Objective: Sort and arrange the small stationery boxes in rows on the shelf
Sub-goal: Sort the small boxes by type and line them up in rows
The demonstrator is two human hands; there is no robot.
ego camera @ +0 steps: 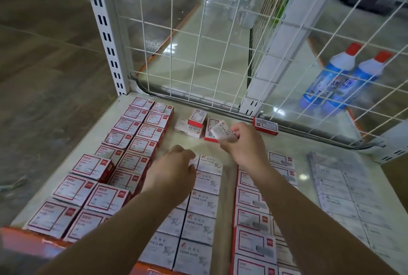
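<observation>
Sorting is well underway on the shelf (223, 148), with most of the small boxes already standing in rows running from the bottom of the frame toward the wire back panel (198, 54). The right hand (245, 146), just right of centre, is pinching a white staples box (221, 134) between thumb and fingers, lifted clear of the shelf and tilted; it is probably being carried toward its matching group. The left hand (176, 164), at centre, is curling its fingers down onto the far end of the white paper clip rows (198, 204), apparently pressing or gripping a box there, though blur is hiding whether the fingers are actually closing on it, so I cannot tell. Red-and-white boxes (123, 160) are filling two rows in the lower left, some stacked double, and a further red-bordered row (254, 213) is running up the lower right. A few loose boxes (194, 123) are lying unsorted near the back edge at centre, one red box (266, 126) apart to their right. A wrapped flat pack of staples (344, 197) is lying at the right edge. Two blue bottles (340, 80) are showing behind the mesh at upper right
</observation>
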